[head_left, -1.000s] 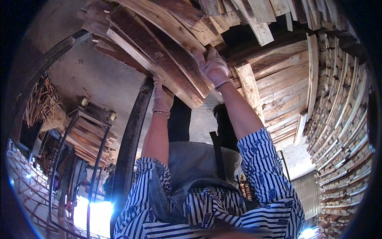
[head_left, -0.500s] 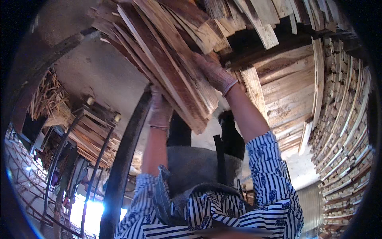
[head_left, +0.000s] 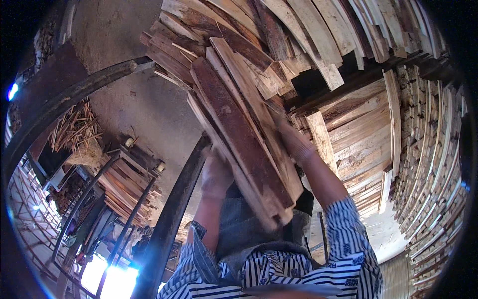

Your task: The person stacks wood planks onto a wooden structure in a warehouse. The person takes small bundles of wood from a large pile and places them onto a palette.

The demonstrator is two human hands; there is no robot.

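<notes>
A bundle of rough wooden boards [head_left: 236, 119], with a dark reddish-brown one on top, slants from the upper left down toward my apron. My left hand [head_left: 217, 172] is against its left side near the close end, smeared by motion. On the opposite side, my right hand [head_left: 295, 139] in a light work glove presses the edge, its fingers partly hidden behind the boards. Between them the two hands clasp the bundle. Its far end overlaps other loose boards [head_left: 211, 22].
A dark curved metal bar [head_left: 172, 209] rises by my left arm. Stacked planks [head_left: 358, 124] lie to the right, beside a tall wall of piled timber [head_left: 428, 164]. A rack of boards [head_left: 127, 189] and a heap of thin sticks [head_left: 77, 127] stand at the left.
The bundle and both hands have come lower in the view, closer to my body, and a little to the right. The surroundings have also shifted in the view.
</notes>
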